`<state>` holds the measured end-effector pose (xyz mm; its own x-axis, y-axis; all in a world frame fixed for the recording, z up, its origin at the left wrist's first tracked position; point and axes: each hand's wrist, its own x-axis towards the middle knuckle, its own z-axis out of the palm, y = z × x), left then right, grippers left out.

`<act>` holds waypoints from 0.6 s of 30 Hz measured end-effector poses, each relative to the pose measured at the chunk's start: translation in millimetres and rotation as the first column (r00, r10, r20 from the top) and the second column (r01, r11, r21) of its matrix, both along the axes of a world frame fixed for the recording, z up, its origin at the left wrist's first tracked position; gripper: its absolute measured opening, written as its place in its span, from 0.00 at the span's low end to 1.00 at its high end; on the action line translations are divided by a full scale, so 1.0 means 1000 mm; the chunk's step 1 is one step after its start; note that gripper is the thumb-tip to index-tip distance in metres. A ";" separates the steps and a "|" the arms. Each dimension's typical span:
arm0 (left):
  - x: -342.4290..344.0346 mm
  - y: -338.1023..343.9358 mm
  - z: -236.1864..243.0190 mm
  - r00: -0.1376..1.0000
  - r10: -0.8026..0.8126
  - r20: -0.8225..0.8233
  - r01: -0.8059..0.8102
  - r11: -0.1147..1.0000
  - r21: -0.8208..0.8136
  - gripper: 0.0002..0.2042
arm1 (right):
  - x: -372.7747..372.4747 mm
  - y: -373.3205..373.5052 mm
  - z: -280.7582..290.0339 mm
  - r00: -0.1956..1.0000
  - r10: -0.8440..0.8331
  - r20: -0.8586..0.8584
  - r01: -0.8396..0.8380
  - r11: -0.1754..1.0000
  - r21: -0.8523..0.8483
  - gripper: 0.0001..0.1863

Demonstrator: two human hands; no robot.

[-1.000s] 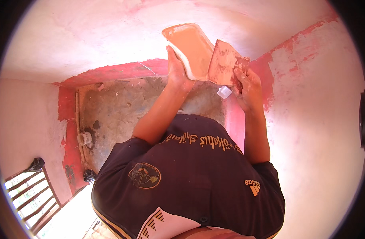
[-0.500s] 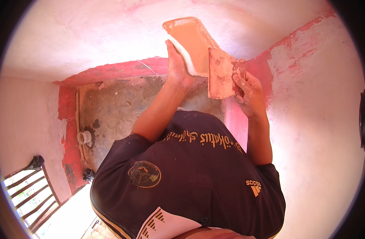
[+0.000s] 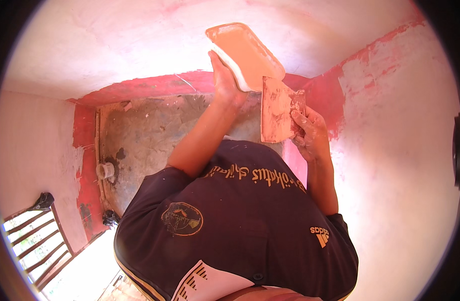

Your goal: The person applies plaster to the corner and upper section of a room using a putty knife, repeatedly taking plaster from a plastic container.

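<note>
My left hand (image 3: 228, 83) is closed around the near left side of a shallow rectangular tray (image 3: 246, 52), raised in front of me. A smooth orange-pink coating covers the tray's inside, and its outer side is white. To its right, my right hand (image 3: 311, 131) grips a broad, flat putty knife (image 3: 277, 110) by its handle. The blade is smeared with pinkish material, and its far edge is close to the tray's near right corner; whether they touch I cannot tell. Both hands are dusted with pale residue.
Pale, patchy walls (image 3: 390, 165) surround me, with a red band (image 3: 154, 86) along their base. Below lies a rough grey-brown floor (image 3: 144, 130). A small white bucket (image 3: 106, 171) stands at the left wall. A barred window (image 3: 39, 243) is at lower left.
The putty knife and my right hand have moved down toward my body, uncovering more of the tray's right end. The tray and my left hand have barely shifted.
</note>
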<state>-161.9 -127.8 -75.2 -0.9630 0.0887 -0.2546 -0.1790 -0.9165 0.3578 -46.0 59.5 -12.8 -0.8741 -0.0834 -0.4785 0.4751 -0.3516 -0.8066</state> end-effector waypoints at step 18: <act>-0.001 -0.006 -0.004 0.911 -0.078 -0.404 0.221 0.922 0.319 0.38 | -0.045 0.003 -0.010 0.993 0.002 -0.118 -0.018 0.991 -0.134 0.14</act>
